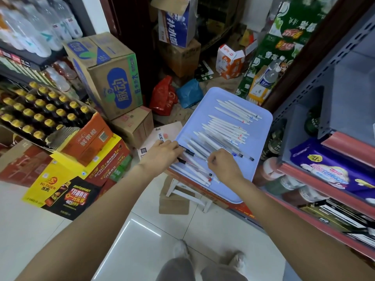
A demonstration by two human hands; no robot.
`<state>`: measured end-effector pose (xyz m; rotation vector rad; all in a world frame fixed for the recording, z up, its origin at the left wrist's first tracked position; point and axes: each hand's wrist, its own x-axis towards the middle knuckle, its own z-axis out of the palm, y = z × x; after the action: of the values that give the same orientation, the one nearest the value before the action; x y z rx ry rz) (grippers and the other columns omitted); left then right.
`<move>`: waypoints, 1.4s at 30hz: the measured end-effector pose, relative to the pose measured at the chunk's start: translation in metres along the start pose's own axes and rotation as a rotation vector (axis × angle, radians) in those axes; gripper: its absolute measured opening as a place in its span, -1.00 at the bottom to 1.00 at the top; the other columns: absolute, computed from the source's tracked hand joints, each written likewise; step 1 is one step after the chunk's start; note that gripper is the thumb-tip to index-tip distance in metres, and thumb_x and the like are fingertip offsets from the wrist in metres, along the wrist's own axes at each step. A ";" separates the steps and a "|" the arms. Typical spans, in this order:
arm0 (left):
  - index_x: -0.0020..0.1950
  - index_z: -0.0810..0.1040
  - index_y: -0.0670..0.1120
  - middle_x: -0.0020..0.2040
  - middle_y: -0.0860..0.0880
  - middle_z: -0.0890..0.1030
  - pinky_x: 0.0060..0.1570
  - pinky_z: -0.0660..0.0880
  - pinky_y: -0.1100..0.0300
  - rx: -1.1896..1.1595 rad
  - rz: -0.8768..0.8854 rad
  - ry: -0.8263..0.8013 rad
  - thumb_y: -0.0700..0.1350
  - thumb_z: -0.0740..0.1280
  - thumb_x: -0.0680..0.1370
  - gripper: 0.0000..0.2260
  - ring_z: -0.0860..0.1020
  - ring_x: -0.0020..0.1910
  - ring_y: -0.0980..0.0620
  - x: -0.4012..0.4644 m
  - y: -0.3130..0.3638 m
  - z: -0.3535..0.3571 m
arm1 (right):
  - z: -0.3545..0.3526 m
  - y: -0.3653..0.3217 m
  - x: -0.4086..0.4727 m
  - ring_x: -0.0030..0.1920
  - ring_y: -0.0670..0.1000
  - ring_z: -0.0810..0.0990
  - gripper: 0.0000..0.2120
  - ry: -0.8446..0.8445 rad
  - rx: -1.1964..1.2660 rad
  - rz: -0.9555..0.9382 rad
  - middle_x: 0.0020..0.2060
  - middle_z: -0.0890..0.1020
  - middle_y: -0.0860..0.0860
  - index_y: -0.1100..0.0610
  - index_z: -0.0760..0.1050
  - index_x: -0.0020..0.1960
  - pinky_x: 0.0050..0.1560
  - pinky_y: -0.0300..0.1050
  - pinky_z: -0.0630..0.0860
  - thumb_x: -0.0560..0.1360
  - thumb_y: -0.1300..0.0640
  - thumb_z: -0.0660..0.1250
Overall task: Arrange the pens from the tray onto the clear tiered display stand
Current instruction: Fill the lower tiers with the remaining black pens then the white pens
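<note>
A pale blue tray (261, 126) lies tilted on a low stool and holds several white pens (229, 128) in rows, plus a few clear pens with dark caps (246, 157). My left hand (163, 152) is at the tray's near left edge, its fingers curled round the black tips of two clear pens (189, 152). My right hand (222, 165) is over the tray's near end, its fingers pinching the other end of one of those clear pens. No clear tiered stand shows in this view.
Cardboard drink boxes (109, 78) and bottle crates (40, 112) crowd the left. A red-edged shelf unit (324, 179) with packaged goods runs along the right. Bags and cartons litter the floor beyond the tray. White tiles and my shoes are below.
</note>
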<state>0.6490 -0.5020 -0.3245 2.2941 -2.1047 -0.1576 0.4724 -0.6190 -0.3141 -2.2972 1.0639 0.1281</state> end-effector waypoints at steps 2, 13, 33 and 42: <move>0.12 0.44 -0.01 0.08 0.00 0.48 0.03 0.21 0.14 -0.100 -0.045 0.047 -0.08 0.17 0.60 -0.86 0.43 0.12 -0.03 -0.001 -0.001 -0.001 | -0.005 0.005 -0.001 -0.05 0.16 0.59 -0.84 0.017 0.127 0.042 -0.07 0.62 0.20 0.33 0.55 -0.04 0.04 0.09 0.54 0.53 0.33 0.20; -0.01 0.51 -0.16 -0.24 -0.05 0.51 -0.09 0.50 0.15 -1.496 -0.627 0.332 -0.19 0.38 0.50 -0.89 0.51 -0.24 0.03 0.020 0.040 -0.030 | -0.033 -0.004 -0.015 -0.11 0.06 0.54 -0.97 0.046 0.562 0.074 -0.22 0.56 0.04 0.19 0.51 -0.04 -0.01 -0.12 0.46 0.54 0.25 0.30; -0.09 0.53 -0.23 -0.23 -0.18 0.53 -0.24 0.30 0.05 -0.562 0.164 0.257 -0.11 0.24 0.58 -0.80 0.46 -0.22 -0.13 0.156 0.236 -0.181 | -0.237 0.100 -0.112 -0.20 -0.14 0.58 -0.76 0.606 0.770 -0.189 -0.23 0.55 -0.07 0.02 0.49 0.21 -0.15 -0.20 0.55 0.55 0.17 0.27; 0.08 0.57 -0.07 -0.11 -0.07 0.54 -0.07 0.35 0.08 -0.322 0.282 0.459 -0.02 0.20 0.59 -0.80 0.52 -0.03 -0.10 0.225 0.366 -0.235 | -0.332 0.216 -0.168 -0.28 -0.12 0.64 -0.87 0.868 0.832 -0.189 -0.30 0.65 0.05 0.19 0.58 -0.13 -0.18 -0.35 0.52 0.42 0.39 0.38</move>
<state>0.3257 -0.7700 -0.0720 1.6444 -1.9589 0.0343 0.1518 -0.8002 -0.0918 -1.6214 0.9820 -1.2409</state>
